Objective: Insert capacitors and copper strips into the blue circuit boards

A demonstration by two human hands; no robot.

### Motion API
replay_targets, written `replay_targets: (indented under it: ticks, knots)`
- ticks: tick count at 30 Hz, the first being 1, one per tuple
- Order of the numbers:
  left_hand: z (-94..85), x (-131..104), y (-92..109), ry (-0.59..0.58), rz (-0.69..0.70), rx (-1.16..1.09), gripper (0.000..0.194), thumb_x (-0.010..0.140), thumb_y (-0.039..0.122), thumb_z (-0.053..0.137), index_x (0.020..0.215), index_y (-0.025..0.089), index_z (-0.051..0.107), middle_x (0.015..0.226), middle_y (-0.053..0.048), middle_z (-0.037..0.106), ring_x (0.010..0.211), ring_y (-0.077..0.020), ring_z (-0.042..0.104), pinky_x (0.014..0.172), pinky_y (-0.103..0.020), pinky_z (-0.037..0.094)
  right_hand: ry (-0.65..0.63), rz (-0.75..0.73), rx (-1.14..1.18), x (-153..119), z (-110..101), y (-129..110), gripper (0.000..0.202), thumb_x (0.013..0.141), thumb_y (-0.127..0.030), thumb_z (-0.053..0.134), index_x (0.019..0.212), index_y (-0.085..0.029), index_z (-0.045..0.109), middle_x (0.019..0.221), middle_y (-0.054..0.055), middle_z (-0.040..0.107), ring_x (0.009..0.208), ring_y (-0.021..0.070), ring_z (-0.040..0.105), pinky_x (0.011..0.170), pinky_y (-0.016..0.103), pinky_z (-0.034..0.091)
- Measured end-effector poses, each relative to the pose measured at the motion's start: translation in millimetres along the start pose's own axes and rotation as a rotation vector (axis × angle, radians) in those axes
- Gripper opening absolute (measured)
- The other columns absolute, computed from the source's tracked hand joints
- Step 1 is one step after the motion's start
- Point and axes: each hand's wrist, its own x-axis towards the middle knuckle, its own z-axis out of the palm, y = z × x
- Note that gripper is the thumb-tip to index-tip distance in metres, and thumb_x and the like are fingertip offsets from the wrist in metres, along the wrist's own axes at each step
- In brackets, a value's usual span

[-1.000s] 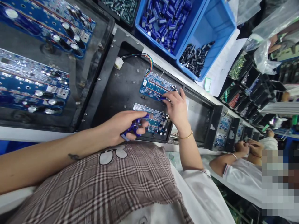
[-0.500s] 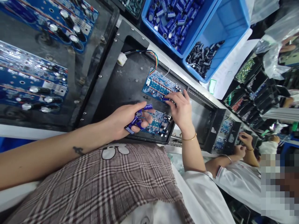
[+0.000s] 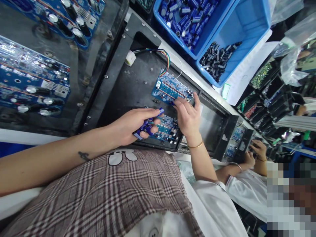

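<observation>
Several blue capacitors (image 3: 145, 126) lie in my left hand (image 3: 132, 126), its fingers curled round them. One capacitor sticks up between thumb and forefinger. My right hand (image 3: 189, 115) pinches a blue capacitor (image 3: 172, 103) at the lower edge of the upper circuit board (image 3: 166, 87); the fingers hide part of it, and I cannot tell whether its leads are in the board. A second circuit board (image 3: 166, 128) lies below, partly behind my left fingers. Both boards sit in a black tray fixture (image 3: 125, 89).
Two joined blue bins (image 3: 197, 61) hold blue capacitors (image 3: 185, 19) and smaller black ones (image 3: 217, 61). Coloured wires (image 3: 166, 57) end in a white connector (image 3: 130, 58). Larger populated boards (image 3: 32, 82) stand left. A co-worker's hands (image 3: 256, 153) are at the right.
My left thumb has pushed one capacitor outward from the handful. My right hand keeps its pinch near the upper board's lower edge, tilted a little further over. The whole view has shifted slightly.
</observation>
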Motion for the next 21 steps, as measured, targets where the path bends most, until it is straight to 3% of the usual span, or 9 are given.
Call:
replay_targets:
  ticks: [4, 7, 11, 16, 21]
  knots:
    - [-1.7, -2, -2, -0.048, 0.039, 0.029, 0.012, 0.088, 0.021, 0.063, 0.080, 0.016, 0.055, 0.067, 0.002, 0.048, 0.044, -0.0051, 0.048, 0.028, -0.009, 0.023, -0.078, 0.038, 0.217, 7, -21, -27, 0.028, 0.098, -0.025, 0.050, 0.125, -0.028, 0.058, 0.125, 0.002, 0.069, 0.117, 0.0180, 0.065, 0.121, 0.053, 0.028]
    - [-1.0, -2, 0, -0.049, 0.008, 0.034, 0.010, 0.090, 0.026, 0.060, 0.087, 0.017, 0.059, 0.066, 0.001, 0.049, 0.044, -0.0071, 0.050, 0.028, -0.011, 0.026, -0.133, 0.019, 0.270, 16, -26, -38, 0.020, 0.098, -0.029, 0.052, 0.115, -0.028, 0.063, 0.114, -0.002, 0.073, 0.107, 0.0150, 0.068, 0.121, 0.049, 0.029]
    - [0.7, 0, 4, 0.092, 0.003, 0.008, 0.019, 0.090, 0.028, 0.056, 0.103, 0.016, 0.064, 0.079, -0.006, 0.064, 0.048, -0.0120, 0.057, 0.029, -0.016, 0.035, 0.000, 0.101, 0.100, 29, -5, -26, 0.016, 0.099, -0.030, 0.051, 0.103, -0.026, 0.066, 0.102, -0.002, 0.075, 0.099, 0.0150, 0.069, 0.122, 0.052, 0.022]
    - [-1.0, 0, 6, 0.105, -0.023, -0.017, 0.023, 0.090, 0.022, 0.051, 0.104, 0.011, 0.064, 0.091, -0.016, 0.072, 0.049, -0.0140, 0.060, 0.030, -0.018, 0.036, -0.020, 0.079, 0.065, 33, 9, -16, 0.017, 0.100, -0.029, 0.047, 0.102, -0.027, 0.064, 0.102, -0.002, 0.074, 0.098, 0.0149, 0.068, 0.121, 0.053, 0.021]
    - [-4.2, -2, 3, 0.118, 0.029, -0.109, 0.014, 0.092, 0.017, 0.052, 0.085, 0.011, 0.062, 0.070, -0.006, 0.062, 0.044, -0.0077, 0.052, 0.029, -0.013, 0.027, -0.037, 0.046, 0.063, 34, 2, -18, 0.017, 0.100, -0.027, 0.047, 0.102, -0.027, 0.065, 0.100, -0.003, 0.074, 0.094, 0.0144, 0.068, 0.122, 0.053, 0.021]
